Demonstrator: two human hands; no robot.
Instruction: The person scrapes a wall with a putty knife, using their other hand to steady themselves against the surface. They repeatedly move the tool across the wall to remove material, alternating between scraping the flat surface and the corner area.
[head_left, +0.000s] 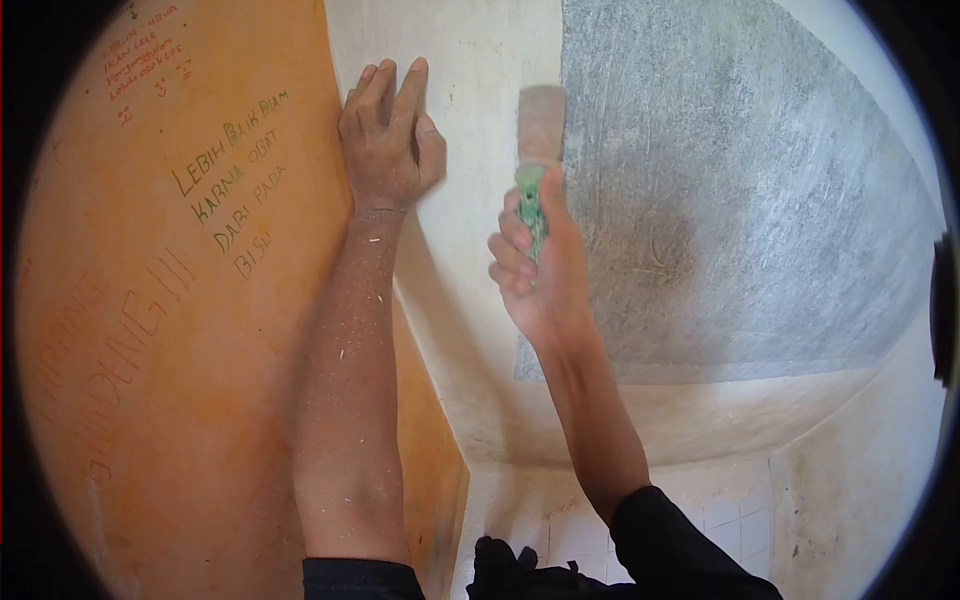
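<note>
The scraper (541,125) is at the wall (470,60), blade up, with the right hand (545,255) around its handle. Just right of the scraper, a patch (720,200) spreads across the wall. Left of the scraper is the left hand (390,165), near the corner; farther left, the side wall (200,390) bears writing (235,180). Well below the scraper is the floor (580,535).

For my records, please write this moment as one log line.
left hand: against white wall | right hand: gripping green-handled scraper, blade upward, beside grey patch | nearby: orange wall
</note>
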